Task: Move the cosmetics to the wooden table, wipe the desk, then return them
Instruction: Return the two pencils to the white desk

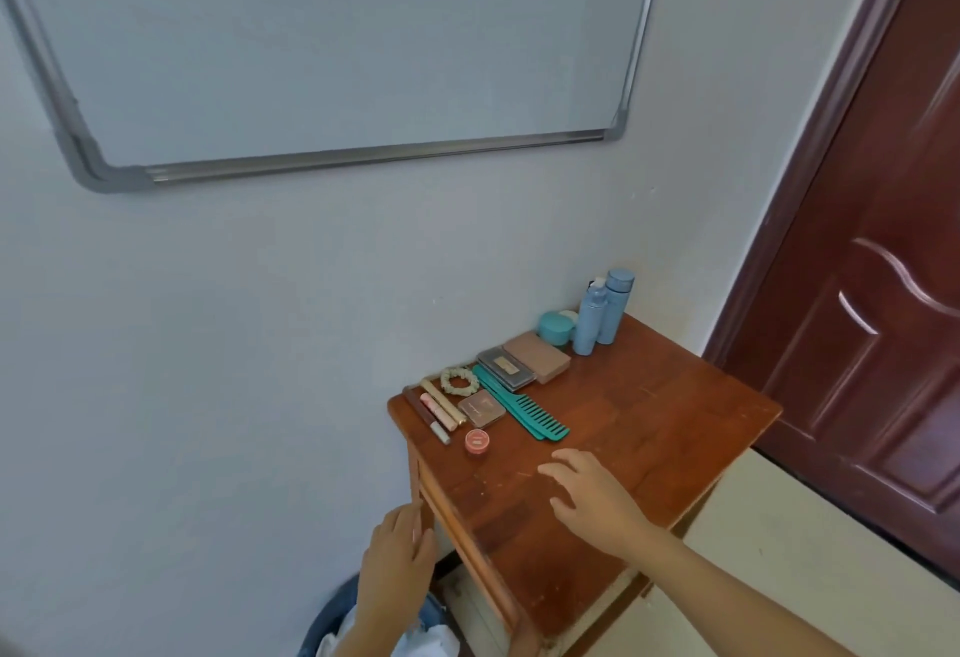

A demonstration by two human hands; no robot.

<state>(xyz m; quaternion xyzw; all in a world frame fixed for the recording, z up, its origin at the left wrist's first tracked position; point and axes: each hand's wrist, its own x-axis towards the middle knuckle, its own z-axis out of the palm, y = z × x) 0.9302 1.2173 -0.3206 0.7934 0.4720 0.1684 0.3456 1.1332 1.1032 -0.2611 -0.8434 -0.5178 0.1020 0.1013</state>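
Note:
A small wooden table [649, 427] stands against the wall. Along its far edge lie the cosmetics: two blue bottles [602, 313], a teal jar [555, 328], a tan compact [537, 356], a dark palette [506, 369], a teal comb [522, 409], a beige scrunchie [460, 380], a small square compact [481, 408], several lipstick tubes [436, 409] and a round pink tin [477, 441]. My right hand [587, 492] hovers over the table's near part with fingers spread, holding nothing. My left hand [397, 560] hangs beside the table's left front edge, empty.
A whiteboard [332, 48] hangs on the pale wall above. A dark red door [878, 303] stands at the right. Below the table's left side sits a bin with white contents [337, 625]. Pale floor [779, 552] shows at the lower right.

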